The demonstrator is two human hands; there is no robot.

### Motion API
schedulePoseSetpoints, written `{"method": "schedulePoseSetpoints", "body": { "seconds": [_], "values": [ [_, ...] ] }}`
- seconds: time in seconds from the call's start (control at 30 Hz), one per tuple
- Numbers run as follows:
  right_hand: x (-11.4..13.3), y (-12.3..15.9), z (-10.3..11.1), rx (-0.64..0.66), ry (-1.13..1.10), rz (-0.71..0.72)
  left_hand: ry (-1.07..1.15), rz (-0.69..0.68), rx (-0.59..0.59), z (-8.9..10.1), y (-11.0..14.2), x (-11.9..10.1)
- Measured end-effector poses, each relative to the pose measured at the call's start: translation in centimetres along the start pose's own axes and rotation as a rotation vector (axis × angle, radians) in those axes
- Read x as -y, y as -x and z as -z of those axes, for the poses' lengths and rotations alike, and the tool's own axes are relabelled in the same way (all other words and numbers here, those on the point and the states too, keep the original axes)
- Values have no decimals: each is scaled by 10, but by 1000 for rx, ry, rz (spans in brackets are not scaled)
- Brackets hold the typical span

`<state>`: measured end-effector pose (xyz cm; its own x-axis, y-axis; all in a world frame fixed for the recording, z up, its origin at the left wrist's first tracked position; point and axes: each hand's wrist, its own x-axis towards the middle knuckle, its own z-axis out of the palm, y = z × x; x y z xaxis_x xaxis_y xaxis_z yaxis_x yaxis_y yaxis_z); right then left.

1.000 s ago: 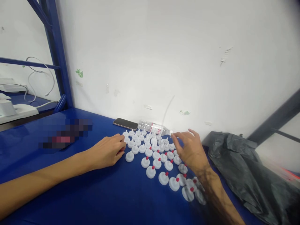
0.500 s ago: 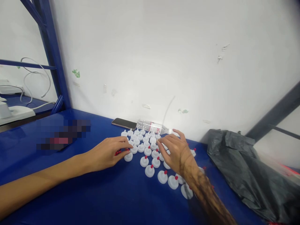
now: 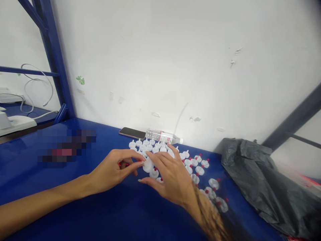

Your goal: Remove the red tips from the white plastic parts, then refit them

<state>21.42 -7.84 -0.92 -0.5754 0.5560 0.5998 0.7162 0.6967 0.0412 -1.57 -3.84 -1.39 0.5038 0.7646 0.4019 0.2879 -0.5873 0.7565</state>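
My left hand (image 3: 120, 165) is closed, with small red caps (image 3: 123, 165) showing inside its curled fingers. Its thumb and index fingertips meet at the edge of a tilted white plastic piece (image 3: 148, 165) with a round base. My right hand (image 3: 168, 170) is around the other side of this piece, thumb stretched away below and fingers above; whether the fingers touch it I cannot tell. Behind my hands stand several similar white pieces (image 3: 132, 144) with bare short spouts. To the right are several with red caps on their spouts (image 3: 200, 170), partly hidden by my right hand.
A phone (image 3: 132, 133) and a clear plastic bottle (image 3: 163, 135) lie by the wall on the blue table (image 3: 105, 214). A dark plastic bag (image 3: 253, 174) covers the right side. At far left a blue frame post (image 3: 56, 60) rises beside cables.
My right hand has moved left and toward me, from among the pieces to beside my left hand. A white piece is now between my hands. My left hand has shifted slightly.
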Motion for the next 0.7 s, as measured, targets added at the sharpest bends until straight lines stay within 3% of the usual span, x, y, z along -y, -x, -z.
{"method": "schedulePoseSetpoints", "body": {
  "seconds": [0.33, 0.5, 0.7],
  "values": [
    [-11, 1, 1, -118, 50, -27, -73, -97, -93, 4, -4, 8],
    [-8, 2, -4, -72, 45, 11, -73, -241, -36, 0, -2, 11],
    [0, 1, -5, -43, 54, 67, -163, -269, -4, -4, 2, 13]
  ]
}}
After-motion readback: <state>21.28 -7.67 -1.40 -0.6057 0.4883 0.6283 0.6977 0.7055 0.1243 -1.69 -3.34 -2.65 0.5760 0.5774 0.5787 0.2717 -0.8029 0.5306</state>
